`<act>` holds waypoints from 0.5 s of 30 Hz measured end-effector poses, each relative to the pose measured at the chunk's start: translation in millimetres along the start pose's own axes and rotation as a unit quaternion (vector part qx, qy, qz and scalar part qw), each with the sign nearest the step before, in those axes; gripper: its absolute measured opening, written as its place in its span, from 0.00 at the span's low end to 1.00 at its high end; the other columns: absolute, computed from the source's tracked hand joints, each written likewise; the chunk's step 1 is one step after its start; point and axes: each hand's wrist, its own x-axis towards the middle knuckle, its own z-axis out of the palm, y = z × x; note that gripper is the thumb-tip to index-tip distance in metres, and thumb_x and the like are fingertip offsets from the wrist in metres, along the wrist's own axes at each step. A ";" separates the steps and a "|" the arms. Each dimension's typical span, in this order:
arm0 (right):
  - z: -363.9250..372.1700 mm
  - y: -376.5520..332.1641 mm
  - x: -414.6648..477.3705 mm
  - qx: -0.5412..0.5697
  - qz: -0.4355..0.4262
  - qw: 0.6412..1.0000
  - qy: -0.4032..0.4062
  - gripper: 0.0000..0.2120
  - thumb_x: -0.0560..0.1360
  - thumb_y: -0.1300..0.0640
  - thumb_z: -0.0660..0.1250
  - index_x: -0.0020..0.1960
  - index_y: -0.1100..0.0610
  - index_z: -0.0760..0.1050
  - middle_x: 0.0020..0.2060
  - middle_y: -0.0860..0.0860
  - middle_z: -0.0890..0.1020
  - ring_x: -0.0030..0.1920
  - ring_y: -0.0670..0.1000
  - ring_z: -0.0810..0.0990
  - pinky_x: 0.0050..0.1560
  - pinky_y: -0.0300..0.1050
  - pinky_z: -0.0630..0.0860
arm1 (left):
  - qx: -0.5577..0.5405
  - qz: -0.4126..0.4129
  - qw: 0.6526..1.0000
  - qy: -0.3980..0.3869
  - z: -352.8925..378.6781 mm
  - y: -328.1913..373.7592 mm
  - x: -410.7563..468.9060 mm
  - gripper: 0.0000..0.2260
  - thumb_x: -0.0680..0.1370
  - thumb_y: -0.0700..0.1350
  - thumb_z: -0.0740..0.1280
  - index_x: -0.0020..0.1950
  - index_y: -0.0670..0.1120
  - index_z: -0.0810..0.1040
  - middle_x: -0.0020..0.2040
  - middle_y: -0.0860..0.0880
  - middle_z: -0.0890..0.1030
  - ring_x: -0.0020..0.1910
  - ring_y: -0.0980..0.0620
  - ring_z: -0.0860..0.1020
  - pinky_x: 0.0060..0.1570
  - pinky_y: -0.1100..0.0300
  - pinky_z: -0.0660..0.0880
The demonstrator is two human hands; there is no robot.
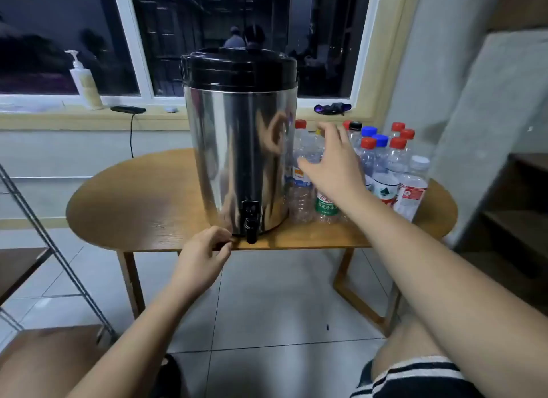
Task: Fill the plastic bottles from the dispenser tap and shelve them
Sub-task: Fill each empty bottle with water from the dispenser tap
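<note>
A steel dispenser (237,148) with a black lid stands on the wooden table (142,202); its black tap (251,224) juts over the front edge. Several empty plastic bottles (385,172) with red, blue, black and white caps crowd the table to its right. My right hand (332,163) reaches with spread fingers in front of the nearest bottles, one with a green label (324,206), and holds nothing. My left hand (204,256) hangs loosely curled at the table edge, just left of the tap, holding nothing.
A metal wire shelf rack (44,249) stands at the left. On the windowsill behind are a pump bottle (86,86), a dark device with a cable (128,109) and a dark cloth (332,108). Wooden steps (516,207) rise at the right. Tiled floor lies under the table.
</note>
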 end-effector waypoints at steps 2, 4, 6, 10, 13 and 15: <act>2.0 2.0 15.0 -0.024 0.015 0.999 -0.017 0.37 0.77 0.45 0.76 0.80 0.51 0.64 0.76 0.50 0.71 0.67 0.55 0.77 0.53 0.47 0.71 | 0.009 0.000 1.000 -0.004 0.7 -1.8 1.3 0.06 0.82 0.47 0.74 0.59 0.54 0.83 0.54 0.59 0.83 0.56 0.58 0.81 0.59 0.52 0.81; 5.5 6.4 26.3 -0.040 0.034 0.998 -0.042 0.41 0.75 0.42 0.77 0.81 0.52 0.63 0.76 0.52 0.73 0.71 0.57 0.76 0.55 0.49 0.72 | 0.023 -0.003 1.000 -0.016 2.6 -5.0 -0.8 0.05 0.82 0.49 0.73 0.58 0.55 0.84 0.53 0.60 0.83 0.56 0.57 0.81 0.59 0.51 0.81; 12.8 10.2 32.0 -0.045 0.048 0.996 -0.061 0.44 0.74 0.41 0.78 0.81 0.54 0.62 0.75 0.54 0.75 0.71 0.59 0.77 0.57 0.52 0.75 | 0.022 0.005 1.000 -0.014 4.8 -8.9 -0.4 0.05 0.82 0.49 0.74 0.56 0.56 0.84 0.52 0.61 0.83 0.56 0.57 0.80 0.59 0.51 0.80; 20.6 16.6 32.5 -0.042 0.055 0.995 -0.070 0.44 0.73 0.41 0.79 0.80 0.57 0.63 0.67 0.57 0.80 0.62 0.59 0.81 0.50 0.49 0.74 | 0.003 0.010 1.000 -0.011 5.5 -8.2 -4.0 0.05 0.82 0.47 0.74 0.55 0.57 0.85 0.52 0.62 0.82 0.57 0.59 0.80 0.58 0.57 0.78; 28.6 22.7 24.5 -0.059 0.057 0.994 -0.070 0.40 0.72 0.41 0.78 0.74 0.59 0.67 0.59 0.56 0.82 0.56 0.60 0.82 0.47 0.51 0.77 | -0.004 0.008 1.000 -0.017 4.0 -6.3 -5.8 0.05 0.82 0.47 0.74 0.55 0.58 0.84 0.52 0.62 0.82 0.57 0.60 0.80 0.55 0.59 0.76; 33.0 26.3 17.5 -0.066 0.056 0.993 -0.079 0.35 0.72 0.41 0.79 0.68 0.59 0.69 0.55 0.56 0.82 0.53 0.60 0.82 0.45 0.52 0.77 | -0.010 0.006 1.000 -0.022 2.7 -6.0 -6.7 0.05 0.82 0.47 0.74 0.55 0.58 0.84 0.53 0.62 0.83 0.58 0.60 0.80 0.54 0.59 0.76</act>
